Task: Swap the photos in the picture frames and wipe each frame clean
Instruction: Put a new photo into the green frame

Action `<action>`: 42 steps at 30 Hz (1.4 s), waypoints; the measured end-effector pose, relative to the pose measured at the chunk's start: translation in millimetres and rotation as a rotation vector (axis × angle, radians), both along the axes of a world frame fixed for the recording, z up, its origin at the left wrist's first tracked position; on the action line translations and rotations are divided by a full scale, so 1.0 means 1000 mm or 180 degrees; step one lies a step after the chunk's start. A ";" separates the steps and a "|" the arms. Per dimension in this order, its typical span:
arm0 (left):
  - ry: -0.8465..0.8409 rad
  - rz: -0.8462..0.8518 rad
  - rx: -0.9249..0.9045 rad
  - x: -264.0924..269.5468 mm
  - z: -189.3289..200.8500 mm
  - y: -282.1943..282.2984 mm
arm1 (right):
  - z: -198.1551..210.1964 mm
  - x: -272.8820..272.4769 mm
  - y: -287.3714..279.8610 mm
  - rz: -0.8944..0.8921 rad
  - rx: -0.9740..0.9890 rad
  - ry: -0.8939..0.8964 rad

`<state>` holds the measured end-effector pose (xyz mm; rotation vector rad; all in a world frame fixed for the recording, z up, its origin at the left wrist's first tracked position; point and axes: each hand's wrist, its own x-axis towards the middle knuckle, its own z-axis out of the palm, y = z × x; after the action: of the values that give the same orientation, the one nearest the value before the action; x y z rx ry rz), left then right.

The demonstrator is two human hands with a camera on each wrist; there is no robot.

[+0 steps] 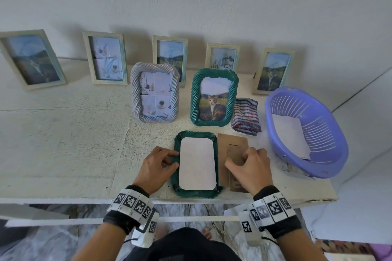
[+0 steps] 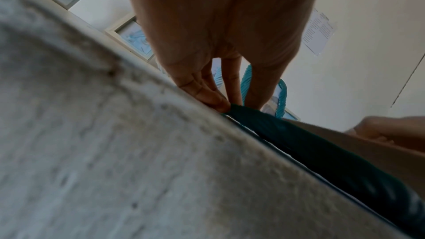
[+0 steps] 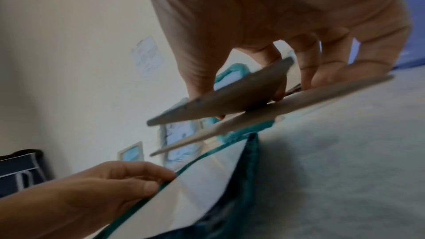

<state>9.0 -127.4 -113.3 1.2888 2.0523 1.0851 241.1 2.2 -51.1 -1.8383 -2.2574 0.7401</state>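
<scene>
A dark green twisted frame (image 1: pixel 196 192) lies face down near the table's front edge, with the white back of a photo (image 1: pixel 197 163) showing in its opening. My left hand (image 1: pixel 175 160) pinches the frame's left rim (image 2: pixel 310 148); its fingertips (image 2: pixel 220 103) touch the rim. Right of the frame lies the brown backing board (image 1: pixel 232 144). My right hand (image 1: pixel 236 160) grips the board's stand flap (image 3: pixel 220 101), thumb under and fingers over, and the board (image 3: pixel 299 97) is tilted up off the table. A striped cloth (image 1: pixel 246 116) lies folded behind.
A silver twisted frame (image 1: pixel 154 92) and a green frame with a cat photo (image 1: pixel 214 97) stand upright mid-table. Several pale wooden frames (image 1: pixel 106 58) lean against the wall. A purple basket (image 1: pixel 331 125) holding white paper sits at the right. The table edge (image 1: pixel 169 200) is just below my wrists.
</scene>
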 end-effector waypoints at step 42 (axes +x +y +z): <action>0.0228 -0.0248 -0.0129 -0.002 0.001 -0.001 | -0.011 -0.078 -0.038 0.0938 0.0227 -0.0601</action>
<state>7.5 -128.2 -112.7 1.3937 2.0467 0.9711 163.0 -35.9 -62.5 -1.6247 -2.6759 0.5337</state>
